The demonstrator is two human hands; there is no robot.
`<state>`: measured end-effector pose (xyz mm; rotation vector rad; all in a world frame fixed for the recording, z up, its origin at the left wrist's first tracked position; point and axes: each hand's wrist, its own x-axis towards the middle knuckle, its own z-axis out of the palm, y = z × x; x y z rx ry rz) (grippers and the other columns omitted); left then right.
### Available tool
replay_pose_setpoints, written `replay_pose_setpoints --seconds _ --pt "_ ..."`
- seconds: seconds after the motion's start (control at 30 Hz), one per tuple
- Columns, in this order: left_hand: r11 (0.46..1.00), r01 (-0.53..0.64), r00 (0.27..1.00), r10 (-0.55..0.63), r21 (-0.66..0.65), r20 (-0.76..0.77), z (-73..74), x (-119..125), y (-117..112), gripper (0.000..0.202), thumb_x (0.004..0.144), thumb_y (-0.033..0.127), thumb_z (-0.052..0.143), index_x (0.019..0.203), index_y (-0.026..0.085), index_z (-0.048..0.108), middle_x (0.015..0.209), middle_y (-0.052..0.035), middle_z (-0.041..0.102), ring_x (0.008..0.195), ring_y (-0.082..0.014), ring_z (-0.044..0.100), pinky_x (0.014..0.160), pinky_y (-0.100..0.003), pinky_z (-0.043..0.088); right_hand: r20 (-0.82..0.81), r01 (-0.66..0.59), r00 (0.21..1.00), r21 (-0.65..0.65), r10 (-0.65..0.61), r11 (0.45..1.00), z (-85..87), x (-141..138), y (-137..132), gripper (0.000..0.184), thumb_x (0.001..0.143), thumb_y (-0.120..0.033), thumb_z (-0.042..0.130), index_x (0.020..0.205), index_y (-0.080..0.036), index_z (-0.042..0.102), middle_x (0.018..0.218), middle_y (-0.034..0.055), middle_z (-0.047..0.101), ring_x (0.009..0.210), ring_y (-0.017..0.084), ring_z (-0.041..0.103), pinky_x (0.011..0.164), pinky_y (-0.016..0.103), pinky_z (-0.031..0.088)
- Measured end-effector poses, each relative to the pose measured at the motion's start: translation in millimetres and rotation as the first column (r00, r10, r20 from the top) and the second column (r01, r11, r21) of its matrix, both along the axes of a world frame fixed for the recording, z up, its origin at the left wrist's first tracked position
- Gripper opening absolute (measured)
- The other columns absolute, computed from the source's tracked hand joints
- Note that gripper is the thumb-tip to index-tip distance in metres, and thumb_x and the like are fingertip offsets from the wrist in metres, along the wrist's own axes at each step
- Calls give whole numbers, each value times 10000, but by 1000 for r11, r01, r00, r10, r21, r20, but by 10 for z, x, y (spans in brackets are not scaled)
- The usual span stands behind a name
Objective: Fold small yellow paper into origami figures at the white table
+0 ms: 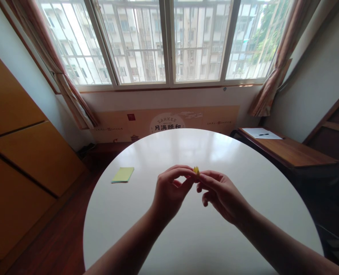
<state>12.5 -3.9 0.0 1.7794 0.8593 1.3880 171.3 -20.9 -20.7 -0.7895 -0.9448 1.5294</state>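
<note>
**A little yellow piece, pinched by two hands**

The biggest thing here is the white table (198, 244). Its top is round, smooth and shiny, so it has one long curved edge and no corners.

Next come the two hands, up over the table, about midway between its left and right edges. The left hand (171, 191) pinches with its thumb and pointing finger. The right hand (223, 194) pinches from the other side, with its other fingers curled loosely below. Their tips meet.

Smaller is the pad of sticky notes (123, 174), green-yellow on top. It lies flat near the table's left edge, well apart from the hands.

Smallest is the little yellow piece (196, 170), held between the fingertips of both hands. Pointy bits stick up; the fingers hide the rest. It looks like folded paper, so it should be very light, not slippery, and easy to bend, squash or rip. The best hold is a soft pinch low down on its sides, away from the thin points.
</note>
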Motion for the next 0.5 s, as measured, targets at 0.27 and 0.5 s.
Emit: replay_pose_setpoints --seconds 0.27,0.5 --pt "997 14 1000 -13 -70 17 -18 5 -5 133 802 285 740 814 156 712 861 -78 701 740 -181 652 435 -184 496 165 156 964 281 -208 947 -73 -13 1 208 764 -364 800 866 -183 784 723 70 701 671 206 632 429 270 554" --pt "998 58 996 -59 -20 -62 -39 -25 36 152 837 314 713 786 171 719 909 -82 697 733 -166 653 433 -177 469 35 87 995 96 -91 992 -27 -11 -10 217 769 -353 803 877 -172 755 653 21 639 608 152 597 367 179 466"
